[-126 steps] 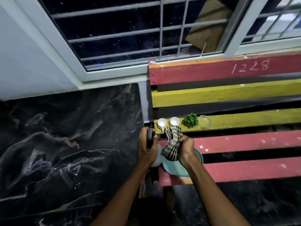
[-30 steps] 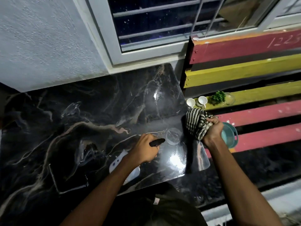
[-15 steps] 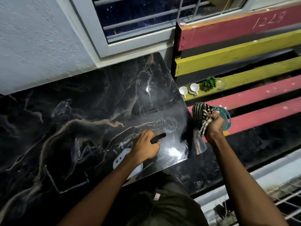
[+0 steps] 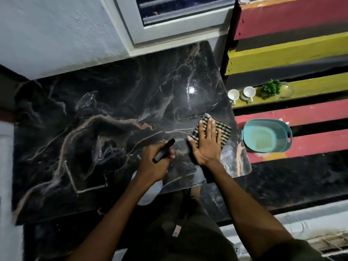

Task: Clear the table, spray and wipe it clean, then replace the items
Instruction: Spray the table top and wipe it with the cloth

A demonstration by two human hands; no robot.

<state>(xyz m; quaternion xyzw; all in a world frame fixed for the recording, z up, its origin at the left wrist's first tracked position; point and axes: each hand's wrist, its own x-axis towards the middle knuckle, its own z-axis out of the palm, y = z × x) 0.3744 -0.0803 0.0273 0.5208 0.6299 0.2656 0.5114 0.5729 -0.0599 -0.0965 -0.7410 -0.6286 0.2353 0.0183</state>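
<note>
The black marble-patterned table [image 4: 105,129] fills the left and middle of the view, its top glossy. My right hand [image 4: 206,143] lies flat with straight fingers on a striped checked cloth [image 4: 225,131], pressing it onto the table near the right edge. My left hand [image 4: 156,163] grips the black trigger head of a spray bottle [image 4: 163,150]; the bottle's white body [image 4: 150,193] shows below my wrist, over the table's front edge.
A red and yellow slatted bench [image 4: 301,113] stands right of the table. On it sit two white cups [image 4: 242,94], a small green plant [image 4: 271,87], a clear glass dish [image 4: 286,90] and a teal bowl [image 4: 266,135]. A window [image 4: 178,16] is behind.
My right hand carried the bunched cloth from beside the bench onto the table and now presses it flat. My left hand kept hold of the spray bottle over the table.
</note>
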